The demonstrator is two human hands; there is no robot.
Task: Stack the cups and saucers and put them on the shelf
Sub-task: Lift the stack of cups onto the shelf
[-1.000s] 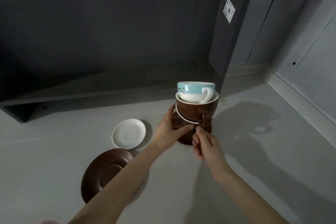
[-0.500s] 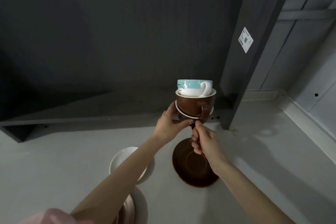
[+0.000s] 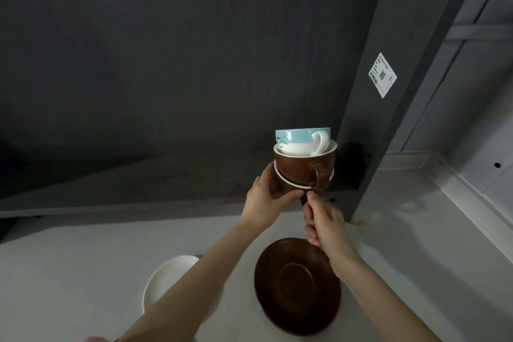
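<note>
A stack of three nested cups is held in the air in front of the dark shelf (image 3: 166, 175). A light blue and white cup (image 3: 301, 140) sits on top, inside a brown cup (image 3: 302, 172), which sits in a lower brown cup mostly hidden by my fingers. My left hand (image 3: 265, 198) grips the lowest cup's left side. My right hand (image 3: 323, 223) pinches its handle from below. A brown saucer (image 3: 297, 286) lies on the pale floor under my hands. My left forearm partly covers a white saucer (image 3: 166, 283).
The shelf's dark side panel (image 3: 388, 91) rises just right of the cups and carries a white label (image 3: 382, 75). Pale grey wall panels (image 3: 477, 119) stand at the right. The shelf's front edge (image 3: 111, 208) runs low across the view.
Both hands have lifted the cup stack off the brown saucer and carried it up and forward toward the shelf opening. The saucers now lie below my arms.
</note>
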